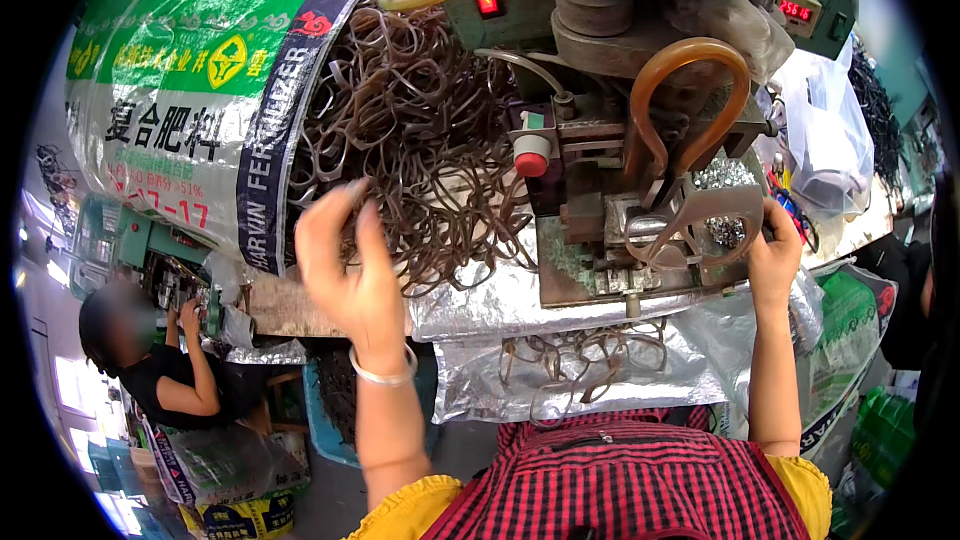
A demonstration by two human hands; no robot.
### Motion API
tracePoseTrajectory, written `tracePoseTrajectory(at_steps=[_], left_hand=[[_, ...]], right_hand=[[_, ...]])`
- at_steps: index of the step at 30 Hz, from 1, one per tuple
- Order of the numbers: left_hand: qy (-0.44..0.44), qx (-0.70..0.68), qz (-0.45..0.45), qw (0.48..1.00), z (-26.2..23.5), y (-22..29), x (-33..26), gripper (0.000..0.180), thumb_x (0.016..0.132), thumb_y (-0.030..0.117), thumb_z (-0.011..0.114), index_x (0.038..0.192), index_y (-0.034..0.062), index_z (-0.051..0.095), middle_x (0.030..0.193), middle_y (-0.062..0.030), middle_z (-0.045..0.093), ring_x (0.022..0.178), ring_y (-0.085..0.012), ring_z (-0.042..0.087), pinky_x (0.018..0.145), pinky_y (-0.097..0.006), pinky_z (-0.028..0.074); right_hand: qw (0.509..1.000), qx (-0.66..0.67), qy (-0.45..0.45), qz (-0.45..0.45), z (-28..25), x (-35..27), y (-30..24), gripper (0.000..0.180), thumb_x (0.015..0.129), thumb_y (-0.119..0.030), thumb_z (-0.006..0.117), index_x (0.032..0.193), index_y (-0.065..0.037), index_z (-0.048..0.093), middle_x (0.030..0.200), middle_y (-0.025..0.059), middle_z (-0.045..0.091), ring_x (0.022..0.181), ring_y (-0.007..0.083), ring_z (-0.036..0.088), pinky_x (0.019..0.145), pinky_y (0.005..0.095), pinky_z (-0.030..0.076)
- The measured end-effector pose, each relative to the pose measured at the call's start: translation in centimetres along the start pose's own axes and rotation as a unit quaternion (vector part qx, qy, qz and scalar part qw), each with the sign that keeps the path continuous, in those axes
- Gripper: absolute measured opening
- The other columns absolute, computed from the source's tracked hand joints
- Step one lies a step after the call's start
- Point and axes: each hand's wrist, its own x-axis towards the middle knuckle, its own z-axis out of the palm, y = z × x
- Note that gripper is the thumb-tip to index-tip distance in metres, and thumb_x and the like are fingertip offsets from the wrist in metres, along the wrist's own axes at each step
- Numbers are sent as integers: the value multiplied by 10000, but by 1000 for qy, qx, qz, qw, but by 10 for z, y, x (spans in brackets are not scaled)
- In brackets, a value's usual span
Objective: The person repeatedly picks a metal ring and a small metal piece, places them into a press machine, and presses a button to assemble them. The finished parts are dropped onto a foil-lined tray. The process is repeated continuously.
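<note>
My right hand [775, 258] grips the right end of a brown translucent eyeglass frame [690, 258], whose rims sit at the metal fixture of a bench press [600, 265]. My left hand [350, 275] is raised at the front of a heap of brown eyeglass frames [410, 110]. Its thumb and fingers are apart, slightly blurred, with nothing seen between them. The heap spills from the mouth of a white and green woven sack [200, 120] lying on its side. A thick amber loop of tubing [690, 90] stands above the fixture.
A box with a red push button [530, 155] sits left of the fixture. Small shiny metal parts [725, 180] lie behind it. More frames rest on silver sheeting [480, 380] over my lap. A person [180, 370] works at another machine, left. A clear plastic bag [825, 130] stands right.
</note>
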Motion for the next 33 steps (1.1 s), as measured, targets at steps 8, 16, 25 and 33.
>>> tracePoseTrajectory(at_steps=[8, 16, 25, 33], left_hand=[[-230, 100, 10, 968, 67, -22, -8, 136, 835, 161, 707, 919, 56, 688, 895, -112, 643, 886, -321, 615, 760, -411, 497], [-211, -10, -146, 966, 8, -30, -60, 184, 870, 62, 674, 1019, -46, 687, 894, -108, 694, 775, -148, 629, 700, -264, 487], [-359, 223, -123, 898, 47, -18, -118, 308, 832, 258, 717, 1022, 21, 664, 799, -215, 677, 753, -420, 660, 660, -485, 511], [-250, -146, -276, 916, 39, -55, -133, 102, 881, 89, 696, 890, -11, 681, 807, -60, 626, 681, -157, 610, 566, -290, 472]], right_hand=[[999, -37, -21, -7, 25, 11, -22, 121, 909, -15, 624, 1021, 28, 645, 940, 81, 683, 892, 146, 630, 853, 281, 481], [994, -84, 60, 21, -61, -47, 36, 152, 950, -13, 590, 1075, 26, 667, 1030, 47, 665, 966, 125, 607, 886, 263, 467], [980, 162, -64, -100, 30, 11, -101, 183, 813, 8, 674, 995, 18, 662, 945, 106, 681, 898, 205, 653, 832, 313, 503], [898, 418, -85, 108, 59, -4, -107, 371, 835, 20, 679, 1188, 38, 567, 1025, 62, 655, 970, 119, 622, 875, 262, 491]])
